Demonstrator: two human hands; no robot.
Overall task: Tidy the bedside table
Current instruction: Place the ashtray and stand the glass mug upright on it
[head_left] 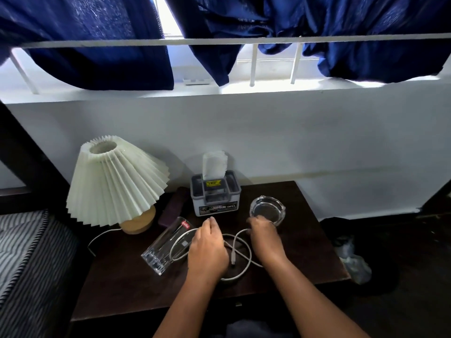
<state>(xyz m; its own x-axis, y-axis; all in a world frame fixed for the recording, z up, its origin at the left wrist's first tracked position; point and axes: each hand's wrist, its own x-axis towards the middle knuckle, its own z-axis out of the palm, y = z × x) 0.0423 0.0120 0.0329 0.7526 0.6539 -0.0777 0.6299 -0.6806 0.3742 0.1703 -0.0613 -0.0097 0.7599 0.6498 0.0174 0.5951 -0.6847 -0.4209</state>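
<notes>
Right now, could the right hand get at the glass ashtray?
Probably yes. The glass ashtray sits just beyond the right hand, with nothing between them. That hand seems to pinch the white cable, so it would likely have to drop that first.

Harsh window backlight; dim dark foreground, bowed wide-angle edges.

White cable looped on dark bedside table, clear glass tipped sideways
</notes>
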